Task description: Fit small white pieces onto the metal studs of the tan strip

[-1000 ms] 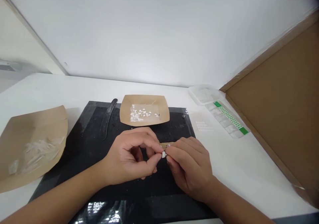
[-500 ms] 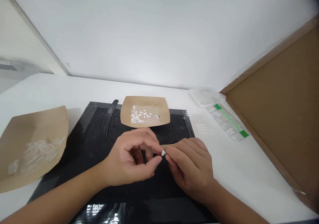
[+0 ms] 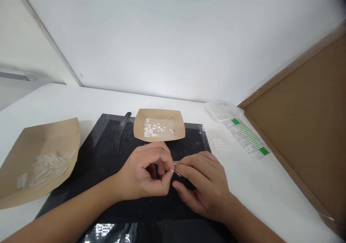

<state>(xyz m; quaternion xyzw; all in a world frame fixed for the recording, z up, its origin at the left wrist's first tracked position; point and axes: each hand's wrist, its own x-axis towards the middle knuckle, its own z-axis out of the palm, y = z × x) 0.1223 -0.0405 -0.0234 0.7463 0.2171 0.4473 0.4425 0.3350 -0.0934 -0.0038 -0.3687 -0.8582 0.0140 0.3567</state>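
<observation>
My left hand (image 3: 151,171) pinches a small white piece (image 3: 172,170) between thumb and forefinger, over the black mat (image 3: 162,210). Close on its right is my right hand (image 3: 202,181), its thumb apart from the forefinger. The right fingertips hover at or touch a tiny light-coloured bit (image 3: 177,174) beside the white piece; whether they bear on it I cannot tell. Part of a brown edge (image 3: 176,162) shows behind the fingers, mostly hidden. Just beyond my hands, a brown paper tray (image 3: 159,113) holds several small white oval pieces (image 3: 158,127).
At left stands a larger paper tray (image 3: 62,129) with clear plastic pieces (image 3: 48,165). A dark curved nail file (image 3: 121,133) lies on the mat. To the right are a sheet of white dots (image 3: 221,144), a green-labelled clear case (image 3: 250,138), a translucent container (image 3: 223,110) and a cardboard wall (image 3: 302,120).
My left thumb and forefinger have closed on the small white piece. My right thumb has parted from its forefinger. The view has shifted slightly, so the scene sits a little lower.
</observation>
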